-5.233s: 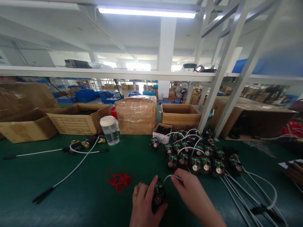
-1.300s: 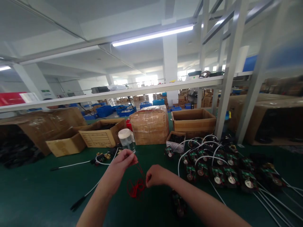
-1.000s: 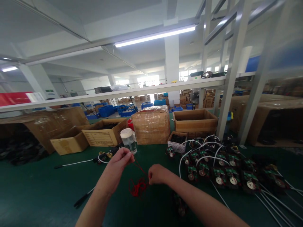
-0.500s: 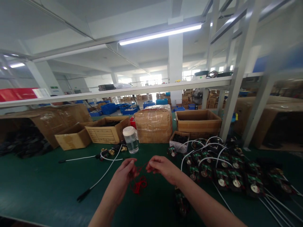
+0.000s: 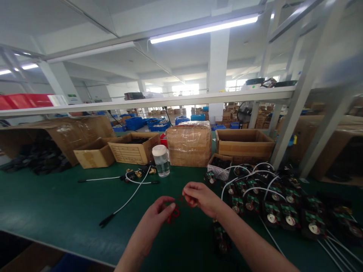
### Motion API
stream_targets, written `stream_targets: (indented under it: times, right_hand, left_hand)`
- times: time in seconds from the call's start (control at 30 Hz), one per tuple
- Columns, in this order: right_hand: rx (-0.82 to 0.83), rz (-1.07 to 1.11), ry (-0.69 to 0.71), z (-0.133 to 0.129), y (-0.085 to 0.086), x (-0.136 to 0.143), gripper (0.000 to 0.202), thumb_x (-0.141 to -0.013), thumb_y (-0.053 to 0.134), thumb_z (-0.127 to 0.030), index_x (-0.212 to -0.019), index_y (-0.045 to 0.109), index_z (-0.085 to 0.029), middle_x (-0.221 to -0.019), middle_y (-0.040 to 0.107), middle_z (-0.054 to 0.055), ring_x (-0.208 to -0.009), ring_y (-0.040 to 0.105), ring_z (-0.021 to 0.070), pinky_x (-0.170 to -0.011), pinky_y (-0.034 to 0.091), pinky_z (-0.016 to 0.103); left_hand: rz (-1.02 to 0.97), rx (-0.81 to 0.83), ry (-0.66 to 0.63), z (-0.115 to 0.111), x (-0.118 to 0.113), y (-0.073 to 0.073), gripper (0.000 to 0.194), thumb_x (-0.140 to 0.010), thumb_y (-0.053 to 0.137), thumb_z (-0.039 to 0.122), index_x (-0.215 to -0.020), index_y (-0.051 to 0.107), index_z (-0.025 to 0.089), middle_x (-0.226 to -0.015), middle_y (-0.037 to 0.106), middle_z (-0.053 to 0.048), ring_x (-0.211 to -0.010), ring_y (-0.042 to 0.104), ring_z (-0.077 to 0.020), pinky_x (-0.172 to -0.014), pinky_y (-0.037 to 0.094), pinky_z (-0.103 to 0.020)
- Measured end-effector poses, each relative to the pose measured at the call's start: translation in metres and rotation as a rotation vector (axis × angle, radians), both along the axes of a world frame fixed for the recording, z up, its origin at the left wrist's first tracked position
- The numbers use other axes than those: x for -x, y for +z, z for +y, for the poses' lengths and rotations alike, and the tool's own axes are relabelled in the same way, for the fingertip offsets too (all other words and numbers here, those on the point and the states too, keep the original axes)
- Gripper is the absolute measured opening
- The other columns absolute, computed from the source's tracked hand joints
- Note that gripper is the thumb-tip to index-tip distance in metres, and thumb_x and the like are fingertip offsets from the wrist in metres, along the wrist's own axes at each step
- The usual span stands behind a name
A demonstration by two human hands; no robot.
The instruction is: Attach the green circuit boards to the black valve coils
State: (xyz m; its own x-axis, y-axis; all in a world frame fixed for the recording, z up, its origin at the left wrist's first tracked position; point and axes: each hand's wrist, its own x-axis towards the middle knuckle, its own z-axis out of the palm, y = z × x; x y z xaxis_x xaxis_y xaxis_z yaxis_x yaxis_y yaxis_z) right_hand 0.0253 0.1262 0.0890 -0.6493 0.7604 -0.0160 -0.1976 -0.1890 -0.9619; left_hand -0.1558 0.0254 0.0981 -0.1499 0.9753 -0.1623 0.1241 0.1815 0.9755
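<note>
A small tangle of thin red wires (image 5: 175, 214) lies on the green tabletop in front of me. My left hand (image 5: 157, 215) is curled at the left side of this tangle, with thumb and forefinger about some of the strands. Its other fingers are mostly hidden behind the thumb. Just above and to the right, my right hand (image 5: 201, 198) pinches a fine red wire (image 5: 180, 198) between thumb and fingertips. Beneath the right forearm sits a dark housing with a circuit board (image 5: 221, 238), partly covered by the arm.
On the right are several black housings with green boards (image 5: 272, 217) and white cables. A lidded water bottle (image 5: 161, 161) stands ahead, before a taped carton (image 5: 188, 145). Cabled parts (image 5: 137, 173) lie to the left. Open cartons (image 5: 95, 155) line the back beneath a shelf (image 5: 176, 101).
My left hand has moved down from beside the right hand's fingertips to the red tangle. The right hand keeps its pinch. The view has shifted slightly.
</note>
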Motion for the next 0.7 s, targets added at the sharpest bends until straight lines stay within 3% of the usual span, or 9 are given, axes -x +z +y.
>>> stream_targets:
  times: [0.1,0.2,0.3,0.4,0.47,0.57,0.7]
  right_hand:
    - [0.015,0.021,0.059,-0.002,0.002,0.003,0.038,-0.077,0.077,-0.05,-0.079,0.062,-0.016,-0.058,0.052,-0.007,-0.046,0.035,0.0043,-0.048,0.019,0.022]
    - [0.008,0.041,0.113,-0.005,0.005,0.007,0.035,-0.079,0.076,-0.049,-0.079,0.061,-0.016,-0.057,0.05,-0.007,-0.043,0.029,0.0036,-0.046,0.017,0.023]
    - [-0.013,0.041,0.138,-0.006,0.008,0.01,0.034,-0.08,0.074,-0.048,-0.079,0.061,-0.017,-0.057,0.05,-0.007,-0.042,0.026,0.0034,-0.045,0.016,0.023]
    - [-0.041,0.011,0.132,-0.004,0.008,0.011,0.036,-0.08,0.073,-0.051,-0.08,0.061,-0.017,-0.057,0.05,-0.007,-0.043,0.027,0.0039,-0.046,0.017,0.024]
    - [-0.066,-0.024,0.123,-0.004,0.008,0.012,0.039,-0.079,0.072,-0.054,-0.081,0.06,-0.017,-0.058,0.05,-0.007,-0.044,0.029,0.0045,-0.047,0.018,0.023]
    - [-0.121,-0.106,0.116,-0.003,0.007,0.013,0.041,-0.081,0.069,-0.058,-0.084,0.06,-0.018,-0.061,0.05,-0.006,-0.048,0.033,0.0063,-0.049,0.021,0.023]
    - [-0.263,-0.288,0.062,-0.002,0.005,0.021,0.043,-0.088,0.059,-0.06,-0.085,0.064,-0.018,-0.069,0.055,-0.003,-0.056,0.041,0.0098,-0.055,0.029,0.025]
  left_hand:
    - [0.025,-0.085,0.074,0.002,-0.004,-0.008,0.06,-0.077,0.075,0.046,-0.131,0.06,0.026,-0.103,0.069,-0.004,-0.076,0.061,-0.0185,-0.072,0.046,-0.03]
    - [-0.063,-0.124,0.012,0.002,-0.012,-0.015,0.066,-0.077,0.076,0.04,-0.138,0.055,0.028,-0.113,0.071,-0.006,-0.077,0.061,-0.0178,-0.071,0.047,-0.03]
    - [-0.161,-0.145,-0.072,0.002,-0.018,-0.019,0.054,-0.076,0.076,0.037,-0.127,0.064,0.023,-0.106,0.073,-0.008,-0.091,0.065,-0.0224,-0.082,0.049,-0.033]
    - [-0.169,-0.104,-0.108,-0.002,-0.017,-0.021,0.031,-0.075,0.076,0.036,-0.101,0.074,0.019,-0.089,0.073,-0.004,-0.085,0.066,-0.0212,-0.085,0.048,-0.034]
    - [-0.14,-0.076,-0.08,-0.007,-0.015,-0.02,0.024,-0.075,0.076,0.036,-0.092,0.075,0.019,-0.081,0.071,-0.002,-0.078,0.064,-0.0189,-0.082,0.047,-0.032]
    - [-0.126,-0.058,-0.009,-0.014,-0.012,-0.02,0.027,-0.075,0.075,0.039,-0.093,0.078,0.019,-0.077,0.071,-0.001,-0.076,0.062,-0.0185,-0.08,0.046,-0.031]
    - [-0.272,-0.006,0.095,-0.022,-0.008,-0.023,0.029,-0.069,0.077,0.035,-0.092,0.08,0.017,-0.085,0.075,-0.005,-0.077,0.063,-0.0189,-0.08,0.048,-0.032]
